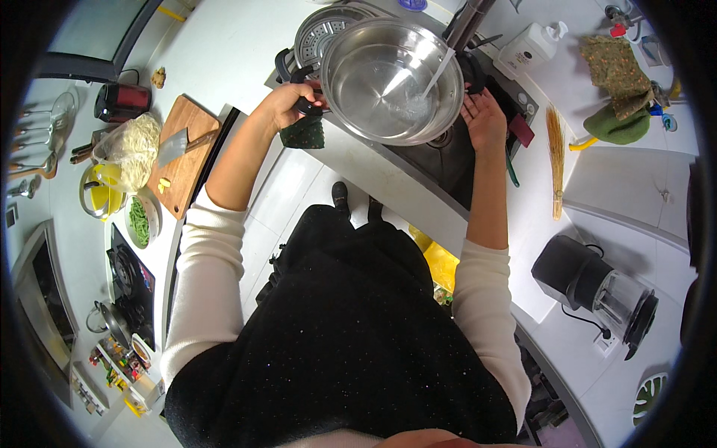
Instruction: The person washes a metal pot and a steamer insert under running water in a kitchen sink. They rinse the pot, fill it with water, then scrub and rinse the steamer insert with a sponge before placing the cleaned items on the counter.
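A wide stainless steel pot point(386, 95) is under the faucet point(468, 22), over the sink point(454, 162), and a stream of water runs into it. My left hand point(294, 103) grips the black handle on the pot's left side. At the right side, my right hand point(484, 115) supports the pot near its other black handle point(473, 71), with the palm turned up and some fingertips hidden by the rim. Behind the pot on the left stands a steel steamer insert point(322, 36) with holes. A dark patterned cloth point(302, 133) hangs by the counter edge below my left hand.
A cleaver point(173, 147) lies on a wooden cutting board point(190, 126) at left, beside bagged noodles point(140, 145) and a bowl of green beans point(140, 221). A soap bottle point(526, 50), a straw brush point(555, 162) and a blender point(594, 291) stand or lie at right.
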The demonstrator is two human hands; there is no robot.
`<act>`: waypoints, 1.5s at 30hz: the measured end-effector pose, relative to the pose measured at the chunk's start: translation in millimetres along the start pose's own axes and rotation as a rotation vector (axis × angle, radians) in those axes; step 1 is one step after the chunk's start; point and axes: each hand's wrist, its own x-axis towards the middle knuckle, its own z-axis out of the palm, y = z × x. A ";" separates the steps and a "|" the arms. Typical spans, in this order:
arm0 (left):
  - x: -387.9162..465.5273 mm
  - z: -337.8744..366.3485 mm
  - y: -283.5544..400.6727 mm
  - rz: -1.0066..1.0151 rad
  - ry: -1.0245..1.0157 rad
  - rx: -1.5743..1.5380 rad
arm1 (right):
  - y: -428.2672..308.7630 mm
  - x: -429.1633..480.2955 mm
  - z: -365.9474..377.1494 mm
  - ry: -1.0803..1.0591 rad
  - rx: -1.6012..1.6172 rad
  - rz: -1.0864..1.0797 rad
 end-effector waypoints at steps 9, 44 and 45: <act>-6.1 4.1 -23.2 0.101 0.061 0.026 | 20.5 7.3 -10.4 0.004 0.012 0.038; -18.3 -1.7 -60.4 0.186 0.199 0.035 | 42.1 43.9 12.1 0.196 -0.468 -0.267; -18.9 -1.4 -60.1 0.183 0.200 0.040 | 37.3 50.1 15.2 0.167 -0.493 -0.274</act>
